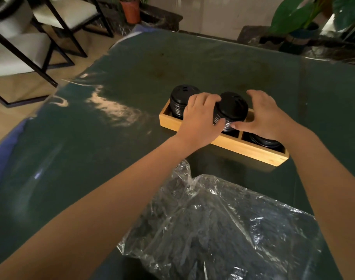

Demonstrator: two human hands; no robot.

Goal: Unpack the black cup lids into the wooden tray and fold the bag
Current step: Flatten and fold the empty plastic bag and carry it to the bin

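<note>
Nearest the person, the clear plastic bag (223, 225) lies crumpled and unfolded at the table's (112, 158) near edge. Beyond it, the left hand (201, 116) grips the middle stack of black lids (231, 110) in the wooden tray (243, 147); the right hand (261, 116) is spread open, its thumb at the stack. That tilted stack could topple sideways if released unevenly.

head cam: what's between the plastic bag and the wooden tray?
Only bare green table lies between the plastic bag and the wooden tray in the head view; the person's forearms cross above it.
</note>
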